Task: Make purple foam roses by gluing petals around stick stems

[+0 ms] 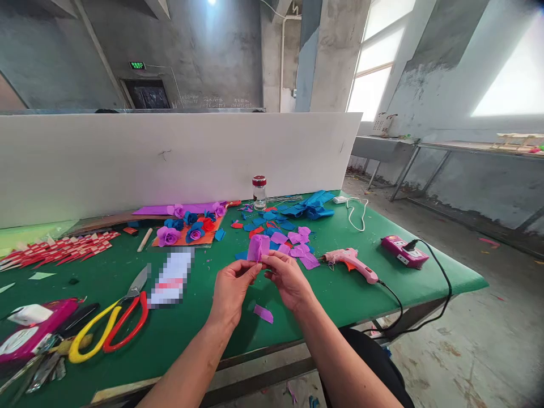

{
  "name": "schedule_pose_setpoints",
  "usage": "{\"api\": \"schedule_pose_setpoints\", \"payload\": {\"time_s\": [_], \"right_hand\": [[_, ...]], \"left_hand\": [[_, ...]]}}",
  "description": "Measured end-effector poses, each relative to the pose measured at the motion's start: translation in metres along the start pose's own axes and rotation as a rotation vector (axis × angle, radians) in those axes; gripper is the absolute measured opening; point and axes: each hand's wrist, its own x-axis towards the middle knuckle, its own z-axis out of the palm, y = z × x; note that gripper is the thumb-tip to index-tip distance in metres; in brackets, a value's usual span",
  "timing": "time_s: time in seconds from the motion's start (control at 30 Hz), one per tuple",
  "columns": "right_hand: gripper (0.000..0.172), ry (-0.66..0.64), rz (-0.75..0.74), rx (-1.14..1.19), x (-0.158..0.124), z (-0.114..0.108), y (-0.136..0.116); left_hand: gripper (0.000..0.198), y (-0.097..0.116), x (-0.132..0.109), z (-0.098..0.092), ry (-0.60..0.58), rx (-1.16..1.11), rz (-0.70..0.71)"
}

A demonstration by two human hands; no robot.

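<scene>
A purple crepe-paper flower [258, 247], rolled upright like a bud, is pinched at its base between both hands above the green table [199, 340]. My left hand [233, 286] closes thumb and fingertips on the lower left of it. From the right, my right hand [287, 277] grips the same base with thumb and forefinger. One loose purple petal [264, 314] lies on the table below the hands. Just beyond them spreads a pile of purple petals [300, 249] mixed with blue and red pieces. A pink glue gun [351, 263] rests right of the pile.
Red-and-yellow scissors [127, 320] lie at left, near keys [46, 368]. Finished paper flowers [194, 233] sit on an orange sheet. A red-lidded jar [259, 192] stands before the white board [182, 158]. A pink power strip [404, 251] with a black cable [449, 283] is at right.
</scene>
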Motion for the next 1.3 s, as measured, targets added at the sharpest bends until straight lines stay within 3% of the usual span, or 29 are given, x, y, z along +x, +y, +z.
{"api": "schedule_pose_setpoints", "payload": {"time_s": [0.27, 0.53, 1.3], "right_hand": [[0.016, -0.063, -0.009, -0.168, 0.0011, -0.0023, 0.0051], [0.019, -0.023, -0.119, -0.300, -0.0004, -0.0036, 0.0056], [0.019, -0.046, -0.136, -0.281, -0.0067, -0.0021, -0.0028]], "left_hand": [[0.027, -0.0006, 0.0000, -0.0016, 0.012, -0.005, 0.009], [0.030, 0.0000, -0.0013, -0.0007, -0.005, 0.016, -0.010], [0.028, 0.0005, -0.0039, 0.0022, -0.011, 0.017, -0.006]]}}
